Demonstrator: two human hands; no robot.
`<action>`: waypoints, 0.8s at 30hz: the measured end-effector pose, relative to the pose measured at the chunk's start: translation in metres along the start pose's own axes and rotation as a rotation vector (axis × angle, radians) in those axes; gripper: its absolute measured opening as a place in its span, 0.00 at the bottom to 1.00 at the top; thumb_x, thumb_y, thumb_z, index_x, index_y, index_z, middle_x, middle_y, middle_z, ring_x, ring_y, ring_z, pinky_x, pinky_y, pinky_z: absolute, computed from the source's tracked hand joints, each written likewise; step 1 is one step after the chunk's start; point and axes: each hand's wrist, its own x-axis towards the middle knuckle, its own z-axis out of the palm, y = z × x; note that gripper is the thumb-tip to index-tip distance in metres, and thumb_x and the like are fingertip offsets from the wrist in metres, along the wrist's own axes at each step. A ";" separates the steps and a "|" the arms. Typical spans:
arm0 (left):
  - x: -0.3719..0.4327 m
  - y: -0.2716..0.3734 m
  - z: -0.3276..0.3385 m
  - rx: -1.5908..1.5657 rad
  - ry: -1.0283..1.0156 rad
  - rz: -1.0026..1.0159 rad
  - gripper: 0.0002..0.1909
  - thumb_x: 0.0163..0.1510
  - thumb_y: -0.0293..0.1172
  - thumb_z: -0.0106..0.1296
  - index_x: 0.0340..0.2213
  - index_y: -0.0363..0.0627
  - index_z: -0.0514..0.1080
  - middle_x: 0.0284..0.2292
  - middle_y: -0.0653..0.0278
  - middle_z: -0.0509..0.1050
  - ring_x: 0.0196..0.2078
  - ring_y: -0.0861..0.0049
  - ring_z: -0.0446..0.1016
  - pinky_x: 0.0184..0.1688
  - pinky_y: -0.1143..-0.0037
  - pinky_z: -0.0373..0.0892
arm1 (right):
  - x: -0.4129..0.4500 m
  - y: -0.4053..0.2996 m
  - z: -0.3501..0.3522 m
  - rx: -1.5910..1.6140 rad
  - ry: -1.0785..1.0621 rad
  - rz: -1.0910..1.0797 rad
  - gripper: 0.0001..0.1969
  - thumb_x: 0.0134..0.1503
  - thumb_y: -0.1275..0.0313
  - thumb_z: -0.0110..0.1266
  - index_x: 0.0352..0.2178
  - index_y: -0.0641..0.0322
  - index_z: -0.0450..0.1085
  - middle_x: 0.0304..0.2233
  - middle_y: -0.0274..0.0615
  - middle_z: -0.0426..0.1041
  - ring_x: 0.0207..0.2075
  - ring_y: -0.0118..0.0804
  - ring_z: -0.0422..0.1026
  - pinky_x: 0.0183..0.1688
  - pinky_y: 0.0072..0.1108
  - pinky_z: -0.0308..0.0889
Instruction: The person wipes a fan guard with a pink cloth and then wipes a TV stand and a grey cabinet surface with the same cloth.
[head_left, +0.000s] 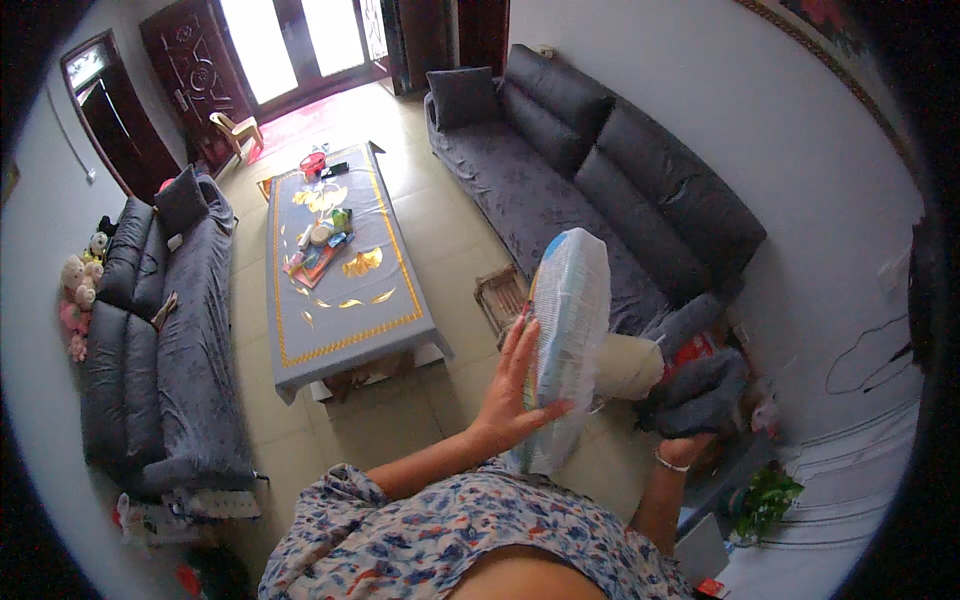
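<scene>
My left hand (517, 390) is on the near side of what looks like an electric fan (570, 345), its fingers spread over the ribbed face and its thumb across the rim. The fan's round head stands edge-on, with a translucent whitish cover and a blue patch at the top. Behind it is a cream cylindrical part (630, 366). Further right, my right hand (684, 448), with a pale bracelet at the wrist, holds a dark grey cloth (697, 394) that hides most of its fingers.
A low table (349, 322) with a grey patterned cloth bears several small items. Grey sofas stand at left (199, 360) and right (525, 169). A small wooden stool or rack (501, 298) is on the floor behind the fan. A green plant (766, 501) is at lower right.
</scene>
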 end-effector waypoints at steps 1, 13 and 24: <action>0.000 0.000 -0.001 -0.005 -0.002 0.007 0.52 0.47 0.49 0.60 0.64 0.51 0.42 0.65 0.52 0.38 0.68 0.58 0.35 0.66 0.61 0.39 | 0.001 -0.013 0.033 -0.170 -0.060 -0.022 0.27 0.56 0.54 0.44 0.54 0.56 0.63 0.55 0.45 0.63 0.55 0.47 0.62 0.60 0.40 0.55; -0.031 -0.095 -0.045 -0.696 -0.101 -0.288 0.23 0.66 0.35 0.30 0.59 0.44 0.54 0.59 0.61 0.60 0.59 0.70 0.61 0.63 0.69 0.55 | -0.027 0.013 0.254 -1.550 -0.996 -0.436 0.29 0.48 0.57 0.59 0.52 0.51 0.67 0.60 0.44 0.58 0.63 0.48 0.51 0.62 0.44 0.43; -0.030 -0.054 -0.076 -1.571 -0.089 -0.446 0.23 0.60 0.40 0.44 0.55 0.44 0.61 0.54 0.63 0.66 0.57 0.71 0.64 0.59 0.64 0.59 | -0.068 0.005 0.247 -1.628 -0.663 -0.446 0.38 0.47 0.50 0.60 0.57 0.50 0.60 0.63 0.51 0.50 0.64 0.57 0.46 0.63 0.48 0.41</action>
